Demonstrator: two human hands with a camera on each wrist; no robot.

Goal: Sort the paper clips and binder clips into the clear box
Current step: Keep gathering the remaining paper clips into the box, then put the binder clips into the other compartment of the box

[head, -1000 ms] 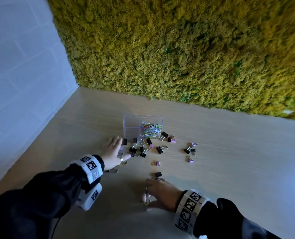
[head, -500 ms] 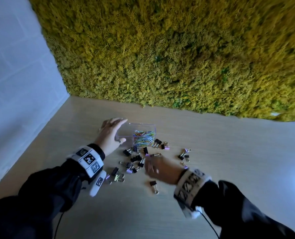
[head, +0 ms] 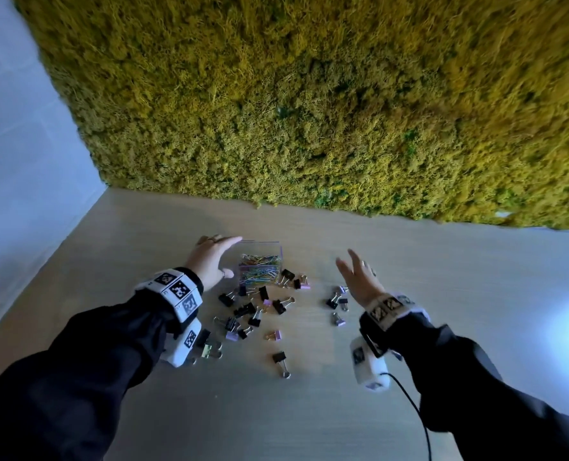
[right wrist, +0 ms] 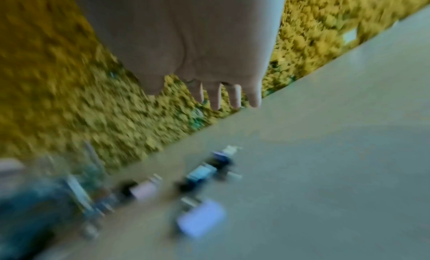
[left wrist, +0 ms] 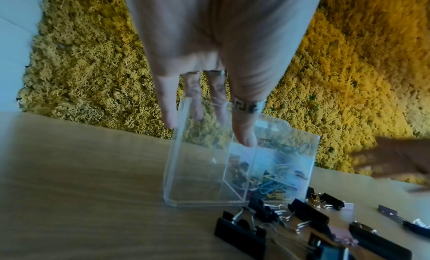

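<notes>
The clear box (head: 278,251) stands on the wooden table; its right compartment holds coloured paper clips (head: 260,266). My left hand (head: 220,257) holds the box's left end, thumb on the near side and fingers over the far wall; in the left wrist view the fingers (left wrist: 167,105) show through the clear box (left wrist: 197,181). Black and lilac binder clips (head: 253,307) lie scattered in front of it. My right hand (head: 359,277) hovers to the right with fingers spread and holds nothing, above a small group of clips (head: 338,299).
A yellow-green moss wall (head: 309,111) rises just behind the box and a white wall (head: 17,161) closes the left side. One black clip (head: 280,359) lies alone nearer to me. A black cable (head: 419,414) trails from my right wrist.
My right hand rose from the pile and swung right, fingers spreading. My left hand left the clips on the table a second ago and stays at the box.
</notes>
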